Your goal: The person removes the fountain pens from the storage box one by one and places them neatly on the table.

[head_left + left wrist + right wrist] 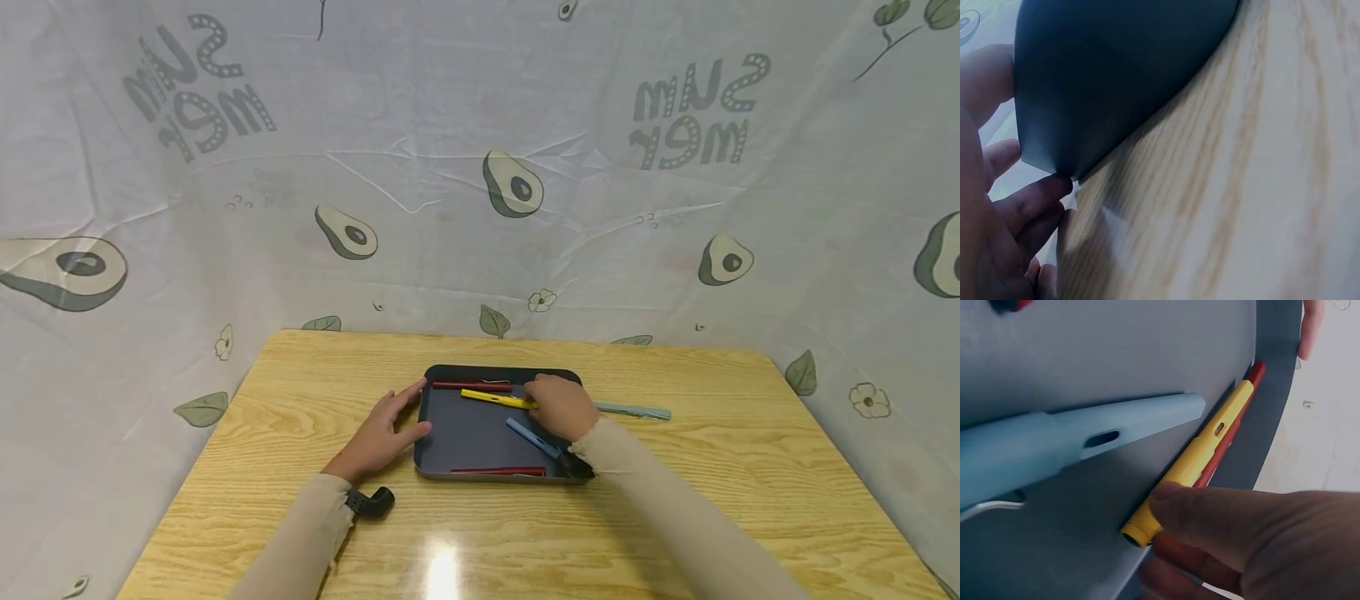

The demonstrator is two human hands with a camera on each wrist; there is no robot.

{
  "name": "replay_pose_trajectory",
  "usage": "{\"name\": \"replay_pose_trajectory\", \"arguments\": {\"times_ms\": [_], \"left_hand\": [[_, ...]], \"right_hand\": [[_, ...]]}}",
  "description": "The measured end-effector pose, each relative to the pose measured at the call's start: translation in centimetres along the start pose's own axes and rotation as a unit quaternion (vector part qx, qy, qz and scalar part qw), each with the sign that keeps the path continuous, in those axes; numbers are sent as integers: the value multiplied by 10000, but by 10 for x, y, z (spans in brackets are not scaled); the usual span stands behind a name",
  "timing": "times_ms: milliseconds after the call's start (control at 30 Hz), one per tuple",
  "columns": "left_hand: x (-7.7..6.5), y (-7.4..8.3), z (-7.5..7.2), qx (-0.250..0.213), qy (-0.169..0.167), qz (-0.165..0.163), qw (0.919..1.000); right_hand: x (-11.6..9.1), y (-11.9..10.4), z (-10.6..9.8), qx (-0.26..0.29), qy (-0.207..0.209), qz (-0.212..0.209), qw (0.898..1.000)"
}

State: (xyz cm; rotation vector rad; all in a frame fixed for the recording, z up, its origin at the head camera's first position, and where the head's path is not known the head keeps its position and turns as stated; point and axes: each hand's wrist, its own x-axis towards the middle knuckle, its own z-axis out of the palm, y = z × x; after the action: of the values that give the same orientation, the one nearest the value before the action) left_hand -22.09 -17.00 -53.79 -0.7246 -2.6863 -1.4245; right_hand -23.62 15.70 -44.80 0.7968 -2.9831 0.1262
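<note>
My right hand [561,406] is inside the dark grey tray [457,450], pinching a yellow pen [491,398] near one end. In the right wrist view, the thumb lies on top of the yellow pen [1191,462], fingers on its far side. A red pen [465,386] lies alongside, by the tray's back wall. The blue pen [532,437] rests at a slant nearer the right sleeve. Another red pen [498,472] lies along the front wall. My left hand [382,437] touches the tray's left side with fingers spread; its fingertips meet the tray's outer wall [1104,81] in the left wrist view.
A pale green pen [633,410] lies on the wooden table [735,467] just right of the tray. Behind the table hangs a pale cloth [435,275] printed with avocados. A black wrist device [371,502] sits at the left cuff.
</note>
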Motion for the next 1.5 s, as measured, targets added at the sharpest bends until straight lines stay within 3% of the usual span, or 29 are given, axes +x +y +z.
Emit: {"name": "replay_pose_trajectory", "arguments": {"times_ms": [400,667,1133,1500], "left_hand": [[-2,1,0,-94,-22,-140,9999],[-3,2,1,-94,-98,-371,9992],[-2,8,-3,-130,-111,-386,9991],[-1,10,-5,-107,-113,-339,9993]], "right_hand": [[10,3,2,-177,-210,-226,9994],[11,4,6,129,-282,-274,9991],[10,15,5,353,577,-608,9959],[-7,30,-7,1022,1409,-607,9829]]}}
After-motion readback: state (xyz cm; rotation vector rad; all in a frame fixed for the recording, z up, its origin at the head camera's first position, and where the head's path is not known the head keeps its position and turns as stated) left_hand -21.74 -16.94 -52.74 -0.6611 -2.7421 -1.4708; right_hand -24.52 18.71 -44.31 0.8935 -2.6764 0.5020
